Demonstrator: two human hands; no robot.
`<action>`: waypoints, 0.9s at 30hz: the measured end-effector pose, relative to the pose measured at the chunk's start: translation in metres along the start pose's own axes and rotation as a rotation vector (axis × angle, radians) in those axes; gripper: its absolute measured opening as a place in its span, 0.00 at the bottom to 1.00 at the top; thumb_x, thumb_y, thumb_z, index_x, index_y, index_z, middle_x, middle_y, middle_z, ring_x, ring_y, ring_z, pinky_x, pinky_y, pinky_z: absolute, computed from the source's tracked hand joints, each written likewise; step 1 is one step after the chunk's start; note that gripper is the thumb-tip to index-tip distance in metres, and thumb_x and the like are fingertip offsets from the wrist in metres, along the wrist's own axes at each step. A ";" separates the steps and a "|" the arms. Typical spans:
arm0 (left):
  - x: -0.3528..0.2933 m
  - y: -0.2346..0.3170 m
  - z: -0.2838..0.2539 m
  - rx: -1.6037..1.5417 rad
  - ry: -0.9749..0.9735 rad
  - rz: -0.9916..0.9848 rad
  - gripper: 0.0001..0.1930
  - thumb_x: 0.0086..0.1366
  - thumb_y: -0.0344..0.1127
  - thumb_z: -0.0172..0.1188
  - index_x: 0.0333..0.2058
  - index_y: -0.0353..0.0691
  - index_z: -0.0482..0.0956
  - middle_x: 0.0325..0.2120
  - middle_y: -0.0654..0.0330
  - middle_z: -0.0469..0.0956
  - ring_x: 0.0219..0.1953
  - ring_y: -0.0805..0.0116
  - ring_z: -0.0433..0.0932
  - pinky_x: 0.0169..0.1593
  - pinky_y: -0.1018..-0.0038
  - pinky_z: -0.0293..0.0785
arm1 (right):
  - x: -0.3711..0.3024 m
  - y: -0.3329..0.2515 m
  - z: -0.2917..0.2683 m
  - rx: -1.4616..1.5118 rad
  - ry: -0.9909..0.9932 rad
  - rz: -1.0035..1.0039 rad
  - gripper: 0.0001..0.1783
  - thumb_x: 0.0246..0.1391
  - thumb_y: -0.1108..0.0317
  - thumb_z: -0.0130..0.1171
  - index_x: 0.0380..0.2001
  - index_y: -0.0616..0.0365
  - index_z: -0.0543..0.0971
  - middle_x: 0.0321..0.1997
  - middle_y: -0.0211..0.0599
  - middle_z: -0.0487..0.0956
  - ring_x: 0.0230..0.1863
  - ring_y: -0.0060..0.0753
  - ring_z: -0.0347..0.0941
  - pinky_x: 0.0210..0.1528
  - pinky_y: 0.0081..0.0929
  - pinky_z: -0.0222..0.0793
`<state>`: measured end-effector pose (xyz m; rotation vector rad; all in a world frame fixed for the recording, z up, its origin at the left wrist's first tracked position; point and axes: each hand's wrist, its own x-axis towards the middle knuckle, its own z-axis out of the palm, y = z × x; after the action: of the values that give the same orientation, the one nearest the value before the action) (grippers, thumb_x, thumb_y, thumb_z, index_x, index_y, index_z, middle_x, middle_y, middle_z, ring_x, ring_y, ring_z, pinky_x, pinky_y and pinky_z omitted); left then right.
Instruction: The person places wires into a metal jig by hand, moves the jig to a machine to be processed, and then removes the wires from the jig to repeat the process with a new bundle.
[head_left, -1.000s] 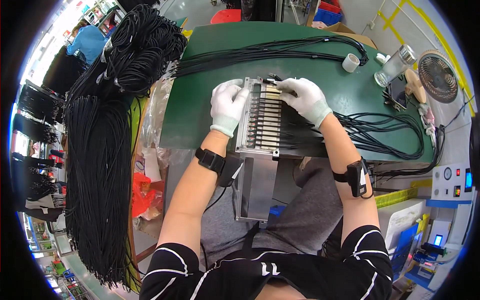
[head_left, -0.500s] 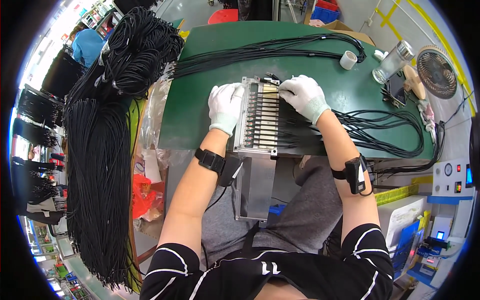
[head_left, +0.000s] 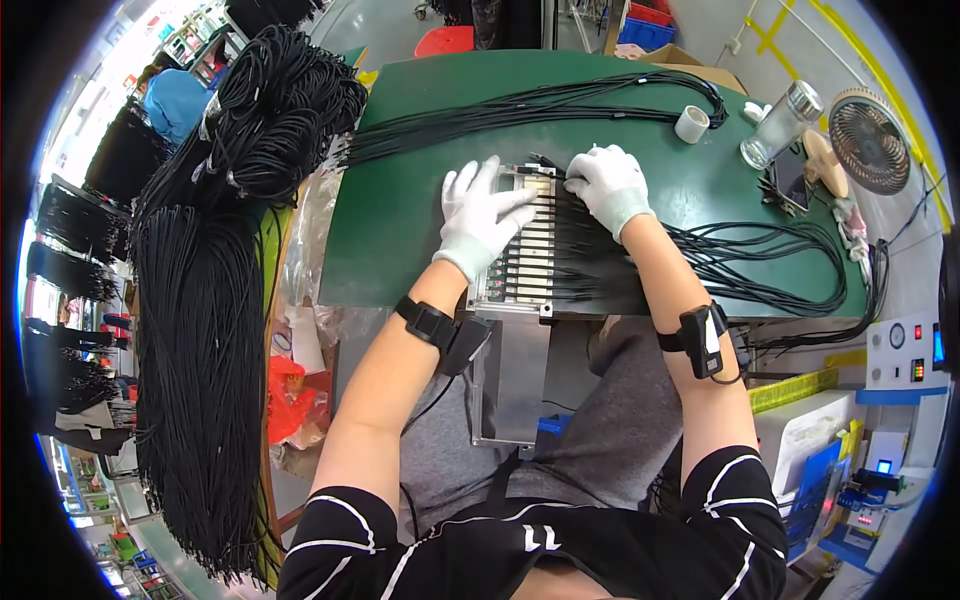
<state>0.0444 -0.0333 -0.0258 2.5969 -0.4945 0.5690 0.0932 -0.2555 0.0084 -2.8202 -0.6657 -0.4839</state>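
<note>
Two hands, head view: left hand (head_left: 478, 218) spread over the slotted metal fixture (head_left: 510, 307); right hand (head_left: 612, 185) at its far-right corner — grip cannot be told. Black cables (head_left: 578, 250) trail nearer than the right grip. Judged step: seating cable ends; next calls for straight alignment.

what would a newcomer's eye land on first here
Most likely the big mass of black cables filling the left of the picture, beside the green table. Next come the two white-gloved hands near the middle: the left hand spread over the left side of a metal fixture, the right hand by its far right corner. Toward the right edge, a round fan also stands out.
</note>
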 end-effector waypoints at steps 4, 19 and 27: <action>0.010 -0.015 0.003 -0.328 0.283 -0.266 0.13 0.60 0.50 0.65 0.36 0.50 0.87 0.57 0.50 0.75 0.63 0.47 0.65 0.67 0.55 0.58 | 0.002 0.014 -0.006 0.272 0.041 -0.120 0.11 0.47 0.59 0.69 0.33 0.49 0.83 0.33 0.34 0.80 0.42 0.44 0.74 0.47 0.40 0.70; 0.004 -0.002 -0.006 -0.566 0.237 -0.182 0.08 0.56 0.39 0.70 0.27 0.42 0.84 0.50 0.57 0.80 0.60 0.56 0.70 0.61 0.62 0.68 | 0.003 -0.025 0.006 0.392 0.119 -0.272 0.13 0.46 0.56 0.70 0.33 0.47 0.85 0.32 0.35 0.83 0.39 0.46 0.77 0.43 0.42 0.73; 0.003 -0.003 -0.001 -0.510 0.179 -0.128 0.08 0.57 0.38 0.68 0.26 0.40 0.84 0.49 0.59 0.80 0.60 0.58 0.69 0.61 0.63 0.68 | 0.001 -0.029 -0.001 0.539 -0.059 -0.167 0.11 0.47 0.55 0.69 0.32 0.46 0.84 0.30 0.34 0.82 0.39 0.44 0.77 0.44 0.41 0.71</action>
<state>0.0482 -0.0313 -0.0242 2.0552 -0.3541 0.5429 0.0804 -0.2294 0.0130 -2.2890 -0.8933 -0.2032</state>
